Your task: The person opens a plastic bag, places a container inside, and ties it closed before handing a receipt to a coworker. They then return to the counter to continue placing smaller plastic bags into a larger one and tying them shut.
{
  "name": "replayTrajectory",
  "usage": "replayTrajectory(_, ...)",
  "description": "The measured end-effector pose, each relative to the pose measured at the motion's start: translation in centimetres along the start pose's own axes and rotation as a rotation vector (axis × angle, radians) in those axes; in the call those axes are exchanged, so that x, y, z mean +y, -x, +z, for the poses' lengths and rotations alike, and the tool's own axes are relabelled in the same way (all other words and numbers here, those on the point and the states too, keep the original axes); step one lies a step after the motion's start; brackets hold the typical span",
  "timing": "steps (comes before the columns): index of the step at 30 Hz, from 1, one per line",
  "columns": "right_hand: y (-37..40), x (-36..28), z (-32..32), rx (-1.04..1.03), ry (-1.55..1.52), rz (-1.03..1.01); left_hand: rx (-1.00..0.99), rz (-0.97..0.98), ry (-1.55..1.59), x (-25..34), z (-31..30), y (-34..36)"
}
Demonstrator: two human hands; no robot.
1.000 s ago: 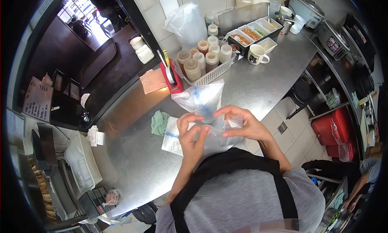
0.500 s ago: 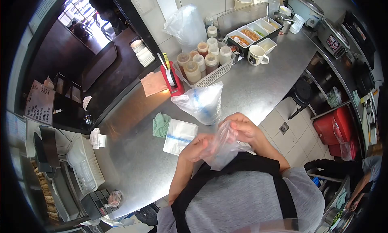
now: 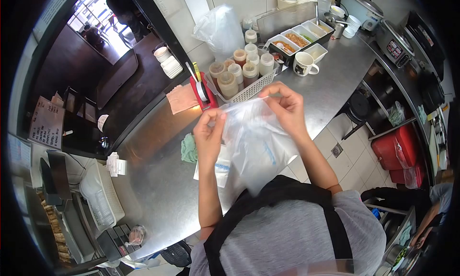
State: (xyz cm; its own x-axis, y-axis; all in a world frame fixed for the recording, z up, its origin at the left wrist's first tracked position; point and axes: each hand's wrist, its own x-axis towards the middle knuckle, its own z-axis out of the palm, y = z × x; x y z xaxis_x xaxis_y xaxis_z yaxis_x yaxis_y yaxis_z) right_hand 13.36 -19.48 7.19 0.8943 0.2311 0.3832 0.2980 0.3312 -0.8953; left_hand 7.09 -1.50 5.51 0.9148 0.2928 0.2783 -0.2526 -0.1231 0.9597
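Both hands are up in front of the chest, over the near edge of the steel counter (image 3: 158,189), and between them hangs a clear plastic bag (image 3: 258,144) with a bit of blue print on it. The left hand (image 3: 209,132) has its grip pinched shut on the bag's top edge on one side, and the right hand (image 3: 286,106) is pinched on the top edge on the other side, a little higher – so the bag is stretched out between them and dangles down toward the apron, off the counter. Right under the left wrist there's a flat white packet (image 3: 216,169) lying near the near edge, and a crumpled green cloth (image 3: 188,149) sits touching it on the far-left side. Further back, toward the far edge, a red tape dispenser (image 3: 200,91) stands just beside a white basket (image 3: 249,86) packed with squeeze bottles, with a pink cloth (image 3: 181,98) on the dispenser's other side. Past the basket there's a mug (image 3: 303,64) and a black tray of toppings (image 3: 299,36) – both up by the wall. Another white basket (image 3: 103,194) sits at the counter's left end. A person's arm (image 3: 429,216) shows low at the right, well apart from the counter.
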Motion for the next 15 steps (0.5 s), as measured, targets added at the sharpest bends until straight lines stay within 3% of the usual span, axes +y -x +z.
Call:
replayTrajectory(2,-0.7,3.5,-0.4,0.069,0.262,-0.135,0.044,0.149,-0.194,-1.8,0.7,-0.2)
replayTrajectory(3,-0.7,4.5,-0.7,0.036,0.233,-0.050,0.065,0.225,-0.289,-1.8,1.3,-0.5)
replayTrajectory(4,-0.7,5.2,-1.0,0.003,0.202,0.037,0.026,-0.144,-0.148,-0.1,1.6,0.4)
replayTrajectory(7,-0.2,6.1,-1.6,-0.069,0.161,0.240,0.053,-0.053,-0.101,-3.2,1.3,0.0)
replayTrajectory(11,0.3,5.4,-1.6,-0.150,0.261,0.382,-0.021,-0.193,0.256,-8.0,0.7,-0.6)
replayTrajectory(13,0.5,6.7,-1.9,-0.155,0.408,0.213,-0.048,-0.174,0.299,-8.8,0.8,-0.4)
replayTrajectory(14,0.9,7.8,-2.0,-0.160,0.477,0.129,-0.087,-0.322,0.167,-9.2,0.7,0.0)
replayTrajectory(15,1.9,10.0,-2.5,-0.118,0.452,0.267,-0.126,-0.469,0.031,-9.7,0.4,0.4)
